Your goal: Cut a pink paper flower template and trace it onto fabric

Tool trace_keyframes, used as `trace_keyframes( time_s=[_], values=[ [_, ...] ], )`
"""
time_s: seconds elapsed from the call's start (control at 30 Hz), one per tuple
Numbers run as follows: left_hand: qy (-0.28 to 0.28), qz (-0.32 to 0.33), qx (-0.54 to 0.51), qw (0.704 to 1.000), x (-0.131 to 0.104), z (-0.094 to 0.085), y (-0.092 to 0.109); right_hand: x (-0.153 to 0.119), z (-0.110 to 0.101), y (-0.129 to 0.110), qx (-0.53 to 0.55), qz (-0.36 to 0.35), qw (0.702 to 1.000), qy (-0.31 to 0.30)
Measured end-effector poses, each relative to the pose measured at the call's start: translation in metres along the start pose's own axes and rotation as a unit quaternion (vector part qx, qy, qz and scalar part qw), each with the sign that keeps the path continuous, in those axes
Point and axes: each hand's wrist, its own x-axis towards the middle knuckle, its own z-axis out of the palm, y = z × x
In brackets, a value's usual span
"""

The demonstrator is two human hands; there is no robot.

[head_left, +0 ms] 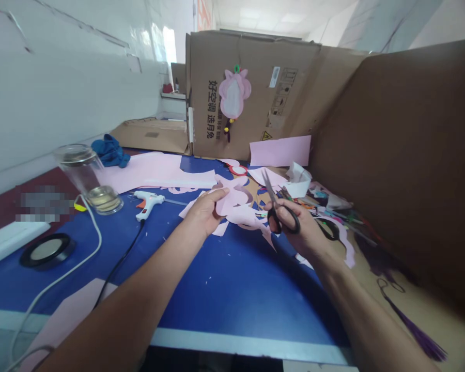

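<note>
Between thumb and fingers, my left hand grips a pink paper cutout with a wavy, lobed outline. My right hand has its fingers in the handles of black-handled scissors, whose blades point up and away from me, a short way right of the cutout. Pink paper scraps lie on the blue tabletop just below and between the hands. A white glue gun with an orange trigger rests to the left of my left hand.
Cardboard walls the back and right; a pink paper decoration hangs there. At left are a glass bottle, black tape roll, blue cloth and cables. A purple tassel lies right, near scattered scraps.
</note>
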Motion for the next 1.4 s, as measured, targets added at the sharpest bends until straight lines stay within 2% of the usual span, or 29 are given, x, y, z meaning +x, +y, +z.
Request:
trace_keyframes(
  time_s=[0.13, 0.3, 0.47, 0.8, 1.17, 1.4],
  values=[
    [0.023, -0.019, -0.035, 0.999, -0.007, 0.006, 0.003, -0.004, 0.012, -0.002, 0.027, 0.034, 0.998, -0.055],
    [0.04, -0.038, -0.058, 0.997, -0.015, 0.011, 0.008, -0.005, 0.01, -0.001, 0.025, 0.054, 0.993, -0.099],
    [0.036, -0.051, -0.069, 0.996, -0.019, 0.015, 0.009, -0.007, 0.011, -0.002, 0.02, 0.068, 0.991, -0.117],
    [0.021, -0.047, -0.072, 0.996, -0.026, 0.023, 0.009, -0.007, 0.012, 0.001, 0.028, 0.079, 0.992, -0.094],
    [0.002, -0.041, -0.058, 0.997, -0.02, 0.016, 0.004, -0.006, 0.014, 0.001, 0.015, 0.08, 0.991, -0.103],
    [-0.011, -0.056, -0.057, 0.997, -0.024, 0.019, 0.004, -0.006, 0.018, 0.0, 0.026, 0.076, 0.992, -0.098]
  ],
)
